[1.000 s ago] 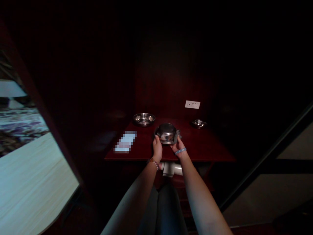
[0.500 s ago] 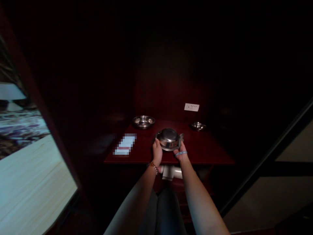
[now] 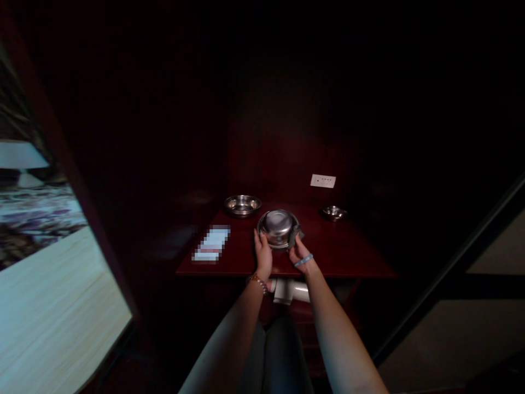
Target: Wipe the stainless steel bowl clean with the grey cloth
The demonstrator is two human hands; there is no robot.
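A shiny metal bowl [image 3: 279, 223] is bottom up between my hands, above the dark red desk top [image 3: 344, 249]. My left hand [image 3: 263, 254] grips its near left rim, thumb on the outer wall. On the right side, my right hand [image 3: 299, 254] presses a crumpled grey cloth [image 3: 295, 235] against the bowl's wall and rim. The fingers under the rim are partly hidden. Behind the held bowl to the left, a wider metal bowl [image 3: 242, 206] sits upright. A smaller metal bowl [image 3: 334, 213] stands at the back right.
A blurred-out white and red item [image 3: 212, 244] lies at the desk's left. There is a white socket plate [image 3: 323, 180] on the back wall. Below the desk edge shows a white cylindrical object [image 3: 289, 290]. A light wooden tabletop [image 3: 61, 306] and a lamp [image 3: 24, 158] are at far left.
The upturned bowl has shifted slightly left and away from me. My right hand and the cloth have moved left and down along its right side.
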